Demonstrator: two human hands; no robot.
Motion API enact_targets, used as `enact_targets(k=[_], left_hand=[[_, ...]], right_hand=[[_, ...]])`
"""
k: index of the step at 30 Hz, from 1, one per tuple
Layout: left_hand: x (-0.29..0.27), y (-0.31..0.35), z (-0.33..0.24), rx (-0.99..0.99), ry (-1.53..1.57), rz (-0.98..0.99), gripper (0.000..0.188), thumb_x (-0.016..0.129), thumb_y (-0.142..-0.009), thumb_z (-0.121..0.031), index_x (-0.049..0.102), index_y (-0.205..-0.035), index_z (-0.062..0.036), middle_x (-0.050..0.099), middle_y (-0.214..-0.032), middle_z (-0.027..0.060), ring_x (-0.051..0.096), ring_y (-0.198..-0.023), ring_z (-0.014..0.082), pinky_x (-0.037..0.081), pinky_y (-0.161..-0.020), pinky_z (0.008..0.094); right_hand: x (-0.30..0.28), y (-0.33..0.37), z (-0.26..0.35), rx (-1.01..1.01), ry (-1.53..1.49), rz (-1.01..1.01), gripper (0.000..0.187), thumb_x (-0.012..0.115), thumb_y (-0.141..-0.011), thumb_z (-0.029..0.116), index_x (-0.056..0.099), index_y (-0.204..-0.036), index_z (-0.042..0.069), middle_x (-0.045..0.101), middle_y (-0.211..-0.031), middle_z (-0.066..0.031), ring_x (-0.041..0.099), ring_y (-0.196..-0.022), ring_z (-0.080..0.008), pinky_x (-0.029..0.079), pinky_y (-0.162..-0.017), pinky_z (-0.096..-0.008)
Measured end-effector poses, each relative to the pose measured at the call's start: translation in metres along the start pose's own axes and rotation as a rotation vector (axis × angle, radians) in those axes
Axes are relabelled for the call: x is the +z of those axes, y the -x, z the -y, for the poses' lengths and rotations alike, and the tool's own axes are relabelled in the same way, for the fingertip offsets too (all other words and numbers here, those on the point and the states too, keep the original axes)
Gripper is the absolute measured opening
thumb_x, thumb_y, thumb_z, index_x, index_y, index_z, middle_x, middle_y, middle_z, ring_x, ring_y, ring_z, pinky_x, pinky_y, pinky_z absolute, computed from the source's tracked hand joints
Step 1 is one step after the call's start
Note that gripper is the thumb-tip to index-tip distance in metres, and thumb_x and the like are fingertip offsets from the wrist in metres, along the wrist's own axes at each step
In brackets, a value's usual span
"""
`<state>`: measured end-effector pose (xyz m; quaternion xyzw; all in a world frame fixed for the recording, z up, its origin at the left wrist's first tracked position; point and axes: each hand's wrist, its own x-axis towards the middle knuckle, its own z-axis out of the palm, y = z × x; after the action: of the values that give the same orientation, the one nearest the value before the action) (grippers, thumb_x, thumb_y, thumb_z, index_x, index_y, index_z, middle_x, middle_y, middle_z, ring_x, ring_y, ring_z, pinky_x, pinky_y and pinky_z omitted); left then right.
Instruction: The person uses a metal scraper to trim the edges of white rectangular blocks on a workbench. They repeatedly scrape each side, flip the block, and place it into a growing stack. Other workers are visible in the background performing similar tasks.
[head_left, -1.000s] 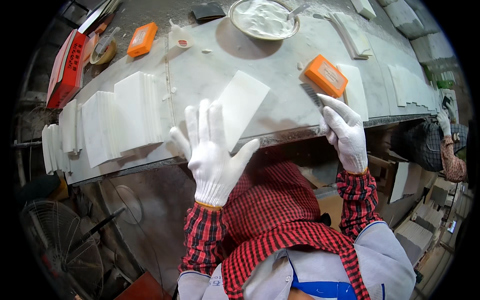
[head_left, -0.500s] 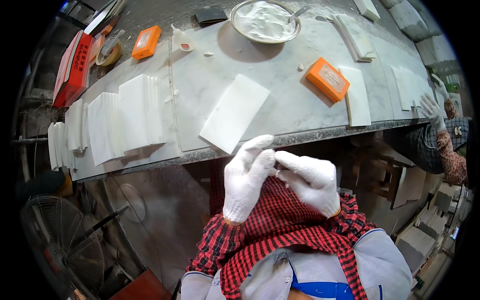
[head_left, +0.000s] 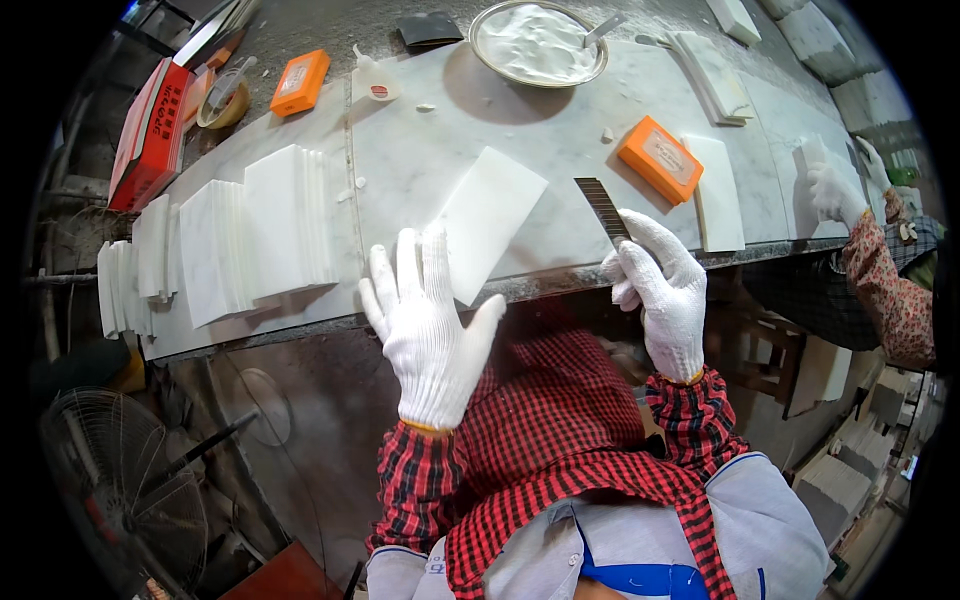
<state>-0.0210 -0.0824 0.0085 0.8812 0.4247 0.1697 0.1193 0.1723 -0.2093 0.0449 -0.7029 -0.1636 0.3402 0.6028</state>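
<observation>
My left hand (head_left: pixel 425 340), in a white knit glove, is open with its fingers spread. Its fingertips reach the left edge of a white rectangular stone tile (head_left: pixel 495 215) lying askew on the table. Whether they touch it, I cannot tell. Gloved likewise, my right hand (head_left: pixel 665 295) pinches the lower end of a dark flat strip with fine cross lines (head_left: pixel 600 205). The strip points up and away, right of the tile. Beyond it lie an orange box (head_left: pixel 660 160) and another white tile (head_left: pixel 715 195).
Stacked white tiles (head_left: pixel 285 220) stand at the left of the marble tabletop (head_left: pixel 400 140). Farther off are a bowl of white paste (head_left: pixel 535 45), a small white bottle (head_left: pixel 375 80) and a red box (head_left: pixel 150 135). A co-worker's gloved hand (head_left: pixel 835 190) works at the right.
My hands have parted from each other; the left moved left and spread open. The right moved right and up, and the dark strip now shows in it. The co-worker's hand moved left.
</observation>
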Motion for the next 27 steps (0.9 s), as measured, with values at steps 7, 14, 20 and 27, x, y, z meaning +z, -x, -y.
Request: enact_targets(k=[7, 14, 20, 27], left_hand=[[-0.016, -0.015, -0.027, -0.178, 0.129, 0.118, 0.111, 0.091, -0.069, -0.029, 0.034, -0.162, -0.0065, 0.058, -0.128, 0.0224, 0.058, -0.122, 0.0387, 0.048, -0.105, 0.0521], [-0.006, 0.0, -0.041, -0.554, 1.221, 0.251, 0.094, 0.08, -0.091, -0.016, 0.023, -0.164, 0.0009, 0.062, -0.122, 0.0135, 0.068, -0.095, 0.0184, 0.056, -0.079, 0.0262], [0.009, -0.008, -0.03, -0.586, 1.736, 0.518, 0.063, 0.066, -0.1, -0.017, 0.041, -0.154, 0.0024, 0.065, -0.131, 0.0122, 0.07, -0.11, 0.0186, 0.059, -0.086, 0.0295], [0.017, 0.013, -0.069, -0.489, 1.85, 0.206, 0.058, 0.061, -0.102, -0.007, 0.037, -0.155, -0.0012, 0.056, -0.142, 0.0137, 0.06, -0.128, 0.026, 0.05, -0.109, 0.0412]], right_hand=[[0.011, -0.003, -0.032, 0.159, -0.598, 0.158, 0.046, 0.06, -0.108, 0.013, 0.05, -0.151, -0.001, 0.069, -0.099, -0.0082, 0.063, -0.078, -0.0106, 0.052, -0.067, -0.0225], [0.034, 0.003, -0.042, 0.173, -0.928, 0.176, 0.04, 0.051, -0.113, 0.018, 0.047, -0.152, 0.009, 0.065, -0.107, -0.0028, 0.065, -0.105, -0.0168, 0.052, -0.094, -0.031], [0.019, 0.003, -0.031, 0.146, -1.063, 0.212, 0.033, 0.048, -0.114, 0.019, 0.051, -0.143, 0.005, 0.066, -0.102, -0.0063, 0.063, -0.102, -0.0173, 0.049, -0.1, -0.0336], [-0.007, -0.014, -0.013, 0.048, -0.883, 0.141, 0.035, 0.05, -0.113, 0.022, 0.057, -0.138, -0.001, 0.066, -0.089, -0.0064, 0.06, -0.083, -0.0167, 0.048, -0.078, -0.0302]])
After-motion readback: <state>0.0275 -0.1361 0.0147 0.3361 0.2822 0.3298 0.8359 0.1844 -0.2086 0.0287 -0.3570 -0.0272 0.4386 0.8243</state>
